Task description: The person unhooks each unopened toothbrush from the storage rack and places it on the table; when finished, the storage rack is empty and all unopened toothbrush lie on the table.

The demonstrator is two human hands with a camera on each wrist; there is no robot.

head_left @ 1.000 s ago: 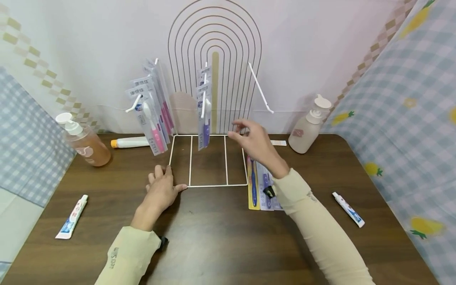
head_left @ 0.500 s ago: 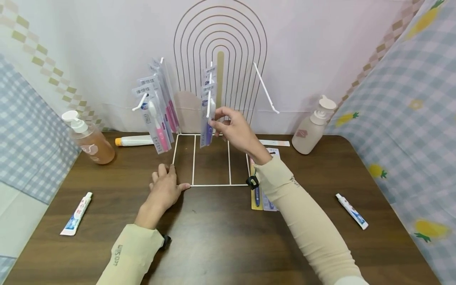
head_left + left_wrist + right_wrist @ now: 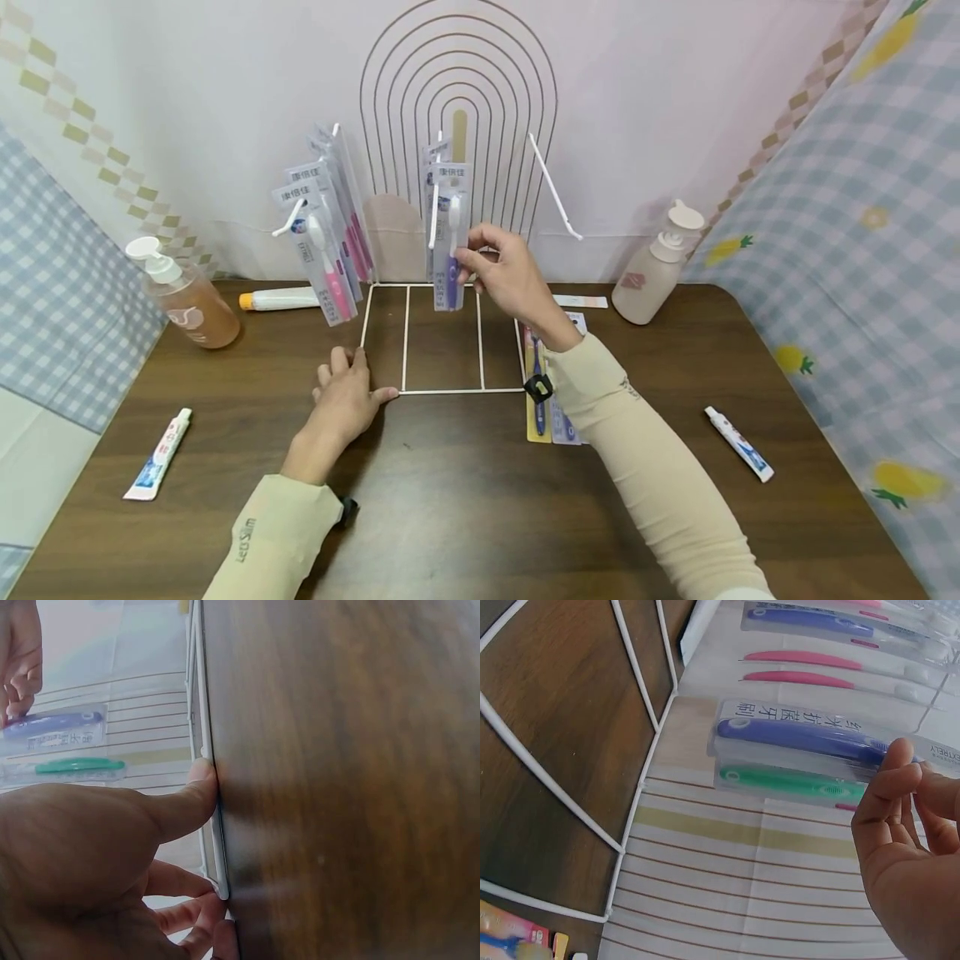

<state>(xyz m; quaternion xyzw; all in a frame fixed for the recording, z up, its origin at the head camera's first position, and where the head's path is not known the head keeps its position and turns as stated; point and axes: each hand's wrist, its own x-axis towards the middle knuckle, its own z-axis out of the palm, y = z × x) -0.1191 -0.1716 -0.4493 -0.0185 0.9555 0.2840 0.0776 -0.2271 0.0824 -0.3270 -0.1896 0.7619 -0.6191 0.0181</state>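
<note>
My right hand (image 3: 506, 271) pinches a packaged purple toothbrush (image 3: 452, 279) by the right edge of its clear pack, at the middle hook (image 3: 433, 218) of a white wire rack (image 3: 442, 392). That hook's arm overlaps the pack's left edge in the head view. Just behind it hangs a packaged green toothbrush (image 3: 787, 782). My left hand (image 3: 342, 398) rests at the rack's front left corner, thumb along the front bar and fingers spread at the side. On the left hook (image 3: 288, 218) hang several packaged toothbrushes, a pink one (image 3: 333, 283) foremost.
The right hook (image 3: 551, 187) bears nothing. Packaged toothbrushes (image 3: 538, 417) lie beside the rack, partly under my right wrist. Pump bottles (image 3: 197, 312) (image 3: 651, 279) stand at both back corners. Toothpaste tubes (image 3: 159, 454) (image 3: 738, 444) lie at both sides, another tube (image 3: 281, 298) at the back.
My right hand has reached left to the middle hook and taken hold of the purple toothbrush's pack. The pack has turned its face toward me. The left hand stays at the rack corner.
</note>
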